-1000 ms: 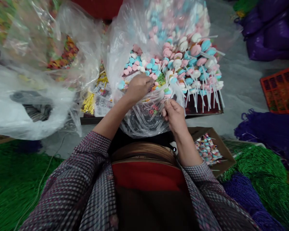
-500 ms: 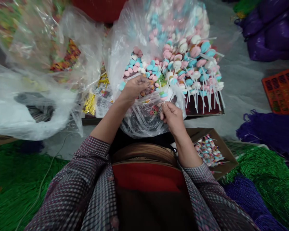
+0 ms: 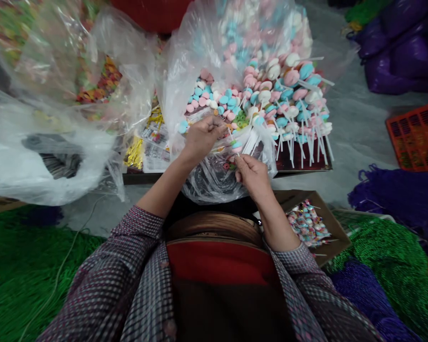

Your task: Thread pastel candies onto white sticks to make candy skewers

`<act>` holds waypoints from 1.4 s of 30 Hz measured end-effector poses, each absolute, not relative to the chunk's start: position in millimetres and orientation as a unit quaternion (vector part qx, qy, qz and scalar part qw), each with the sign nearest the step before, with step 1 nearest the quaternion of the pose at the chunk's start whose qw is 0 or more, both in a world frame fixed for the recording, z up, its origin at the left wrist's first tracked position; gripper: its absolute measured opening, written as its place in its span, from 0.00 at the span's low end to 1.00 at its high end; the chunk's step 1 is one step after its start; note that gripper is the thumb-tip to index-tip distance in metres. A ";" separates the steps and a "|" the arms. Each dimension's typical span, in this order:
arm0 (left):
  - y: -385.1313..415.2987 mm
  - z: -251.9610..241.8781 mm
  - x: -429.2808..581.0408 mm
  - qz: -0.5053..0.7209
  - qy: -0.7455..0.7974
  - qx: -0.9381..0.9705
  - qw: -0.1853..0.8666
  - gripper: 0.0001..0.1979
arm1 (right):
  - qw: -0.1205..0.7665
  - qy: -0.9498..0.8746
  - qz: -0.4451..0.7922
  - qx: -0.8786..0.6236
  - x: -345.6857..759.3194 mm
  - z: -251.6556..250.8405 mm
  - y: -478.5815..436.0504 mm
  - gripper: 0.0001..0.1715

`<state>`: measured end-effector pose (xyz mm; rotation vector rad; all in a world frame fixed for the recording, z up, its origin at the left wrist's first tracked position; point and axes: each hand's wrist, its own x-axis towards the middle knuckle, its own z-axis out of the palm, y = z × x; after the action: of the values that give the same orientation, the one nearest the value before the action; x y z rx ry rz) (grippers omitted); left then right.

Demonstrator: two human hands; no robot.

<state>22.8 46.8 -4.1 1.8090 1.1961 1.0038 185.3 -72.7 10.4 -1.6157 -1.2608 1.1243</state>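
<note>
Right hand [image 3: 252,172] grasping a lollipop [image 3: 236,146] by its stick, thumb and finger pinched; lollipop with pink and blue candies, head up, over the bench [image 3: 299,156], near its front edge. Left hand [image 3: 202,137] also over the bench's front half, fingers bunched just beside the lollipop; can't tell if they grip anything.

Clear bag [image 3: 217,183] hangs over the bench's front edge, below both hands. On the bench, middle: loose candies [image 3: 198,97], pink, blue, white; green rings [image 3: 240,118]; bare sticks [image 3: 251,137]. Bench right: lollipop pile [image 3: 301,97], sticks mostly toward the front edge. Bench left: yellow ties [image 3: 133,153], printed sheets [image 3: 154,157]. Bag of coloured rings [image 3: 103,83] at the bench's far left. Box [image 3: 337,240] of wrapped candies in front of the bench's right end. Orange crate [image 3: 415,135] on the floor, right of the bench.
</note>
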 end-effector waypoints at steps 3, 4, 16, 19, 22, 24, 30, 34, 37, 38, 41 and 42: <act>36.7 3.3 25.1 0.365 0.492 0.739 0.281 0.05 | 0.405 -0.476 0.455 -0.635 183.1 11.5 -73.2 0.30; 33.2 4.6 26.8 0.354 0.494 0.750 0.260 0.06 | 0.409 -0.470 0.456 -0.636 182.6 12.2 -72.9 0.30; 76.4 0.6 15.2 0.341 0.432 0.794 0.258 0.14 | 0.505 -0.419 0.493 -0.572 194.4 -6.2 -57.4 0.33; 119.5 -12.2 11.8 0.339 0.514 0.764 0.194 0.11 | 0.522 -0.413 0.487 -0.566 193.4 -10.1 -57.7 0.33; 148.6 -21.0 19.6 0.277 0.558 0.765 0.160 0.11 | 0.523 -0.418 0.483 -0.564 192.8 -9.5 -59.2 0.33; 156.4 -22.9 28.2 0.228 0.577 0.770 0.147 0.12 | 0.524 -0.422 0.480 -0.563 193.0 -8.8 -59.7 0.34; 158.3 -25.0 36.0 0.185 0.595 0.769 0.144 0.12 | 0.527 -0.428 0.477 -0.558 194.3 -13.2 -60.6 0.34; 155.4 -25.4 27.4 0.242 0.579 0.760 0.169 0.11 | 0.528 -0.434 0.470 -0.559 194.0 -15.6 -61.5 0.33; 147.3 -19.2 23.5 0.275 0.581 0.742 0.189 0.12 | 0.535 -0.431 0.470 -0.554 193.3 -14.7 -61.5 0.33; 143.7 -16.2 23.5 0.273 0.580 0.743 0.192 0.13 | 0.538 -0.431 0.469 -0.552 193.1 -14.5 -61.4 0.33; 134.0 -7.7 27.8 0.227 0.568 0.768 0.186 0.16 | 0.540 -0.432 0.469 -0.550 192.9 -14.5 -61.2 0.33; 131.7 -5.4 30.4 0.205 0.564 0.779 0.182 0.16 | 0.538 -0.431 0.469 -0.552 192.8 -14.7 -61.3 0.33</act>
<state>30.4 131.7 -5.4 2.1984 1.5929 0.5779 192.8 -61.3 -14.7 -1.3126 -1.0265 1.1152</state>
